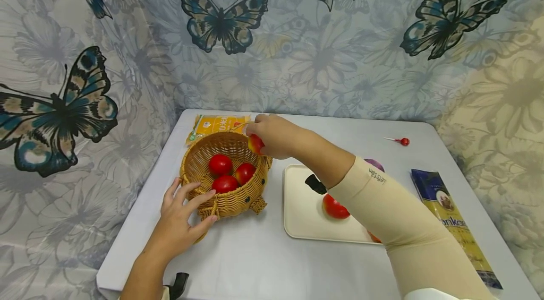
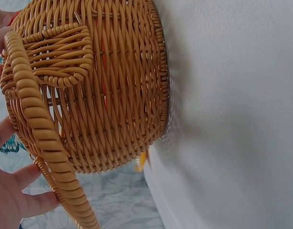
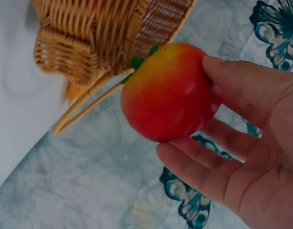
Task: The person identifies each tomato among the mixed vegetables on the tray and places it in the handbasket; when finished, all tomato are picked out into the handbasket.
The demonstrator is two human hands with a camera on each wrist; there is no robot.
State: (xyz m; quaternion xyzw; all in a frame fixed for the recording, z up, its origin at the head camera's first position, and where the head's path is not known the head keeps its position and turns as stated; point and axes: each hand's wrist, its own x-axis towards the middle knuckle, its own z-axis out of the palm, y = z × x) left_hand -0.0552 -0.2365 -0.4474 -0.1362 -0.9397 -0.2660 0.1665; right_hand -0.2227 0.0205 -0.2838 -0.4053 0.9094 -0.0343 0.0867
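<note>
A woven wicker basket (image 1: 238,203) stands on the left of the table with several round red fruits (image 1: 220,165) inside. My left hand (image 1: 180,224) holds its near rim, fingers spread over the edge and thumb outside; in the left wrist view the basket's thick handle (image 2: 39,119) hangs by the fingertips. Above the far right rim, my right hand (image 1: 276,137) grips a red-and-yellow round fruit (image 3: 170,95) with green leaves at one end. Thumb and fingers pinch it from the side. The fruit is partly hidden by the hand in the head view.
Right of the basket lies a cream tray (image 1: 297,227) with a red fruit (image 1: 335,208); my right arm covers part of it. A yellow packet (image 1: 221,124) lies behind the basket. Farther right are a red-handled tool (image 1: 403,141) and a blue-and-yellow bag (image 1: 456,229).
</note>
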